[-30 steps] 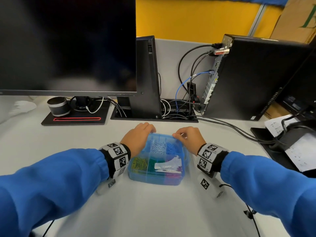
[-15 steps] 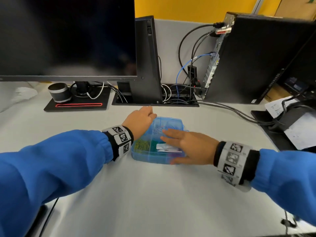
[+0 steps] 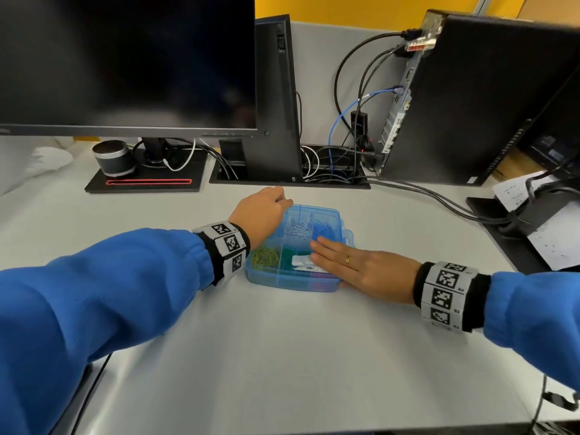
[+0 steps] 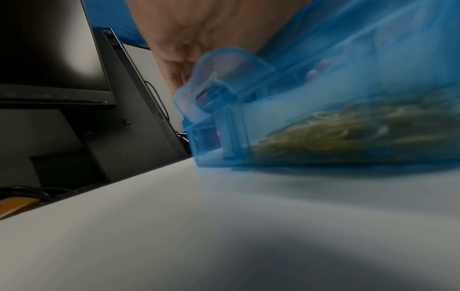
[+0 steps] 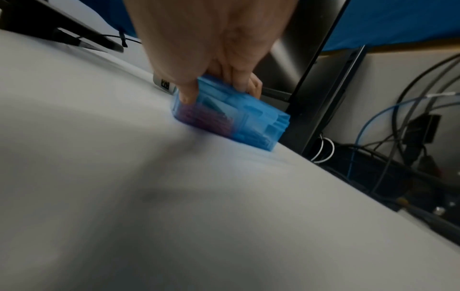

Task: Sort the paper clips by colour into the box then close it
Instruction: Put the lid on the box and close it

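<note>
Blue translucent box (image 3: pixel 295 246) sits on the table (image 3: pixel 282 356) between my hands, lid down over the sorted paper clips (image 3: pixel 265 255). My right hand (image 3: pixel 361 270) lies flat, fingers straight, pressing the lid's near right part. My left hand (image 3: pixel 260 215) curls at the far left corner by the side latch (image 4: pixel 211 92); actual grip not visible. Risk: uneven pressing could leave a latch unseated, or slide the box.

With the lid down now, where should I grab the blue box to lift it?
Probably by the two short side walls of the blue box, from above. It lies flat and low. The right hand already presses on the lid, thumb on the near wall; the left hand is at the left latch tab.
</note>
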A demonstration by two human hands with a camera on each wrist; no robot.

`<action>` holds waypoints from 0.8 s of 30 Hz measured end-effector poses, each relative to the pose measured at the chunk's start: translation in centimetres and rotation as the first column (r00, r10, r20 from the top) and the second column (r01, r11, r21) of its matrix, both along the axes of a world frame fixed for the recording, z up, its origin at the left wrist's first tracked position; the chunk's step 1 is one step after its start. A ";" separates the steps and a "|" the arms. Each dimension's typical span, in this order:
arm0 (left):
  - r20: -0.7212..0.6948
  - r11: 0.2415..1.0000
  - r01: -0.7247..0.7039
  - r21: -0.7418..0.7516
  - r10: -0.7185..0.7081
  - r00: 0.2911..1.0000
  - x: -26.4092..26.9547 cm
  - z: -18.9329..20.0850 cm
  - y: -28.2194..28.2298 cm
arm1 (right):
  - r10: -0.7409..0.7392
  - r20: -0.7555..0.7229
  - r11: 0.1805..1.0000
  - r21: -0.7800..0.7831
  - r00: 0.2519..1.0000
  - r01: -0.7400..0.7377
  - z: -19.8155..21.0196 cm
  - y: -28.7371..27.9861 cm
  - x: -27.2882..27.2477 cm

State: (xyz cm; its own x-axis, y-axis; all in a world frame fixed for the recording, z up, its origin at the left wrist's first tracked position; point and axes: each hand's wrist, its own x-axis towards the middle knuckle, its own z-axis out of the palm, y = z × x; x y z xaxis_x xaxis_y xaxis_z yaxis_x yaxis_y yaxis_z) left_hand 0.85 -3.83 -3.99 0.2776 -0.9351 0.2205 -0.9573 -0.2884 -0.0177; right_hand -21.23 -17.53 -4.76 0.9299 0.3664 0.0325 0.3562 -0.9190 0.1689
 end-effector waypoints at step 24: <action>-0.366 0.984 -0.034 0.173 0.096 0.925 -0.4 -0.4 -0.3 | -0.543 -0.209 0.624 0.548 0.813 0.557 -0.9 -1.0 6.0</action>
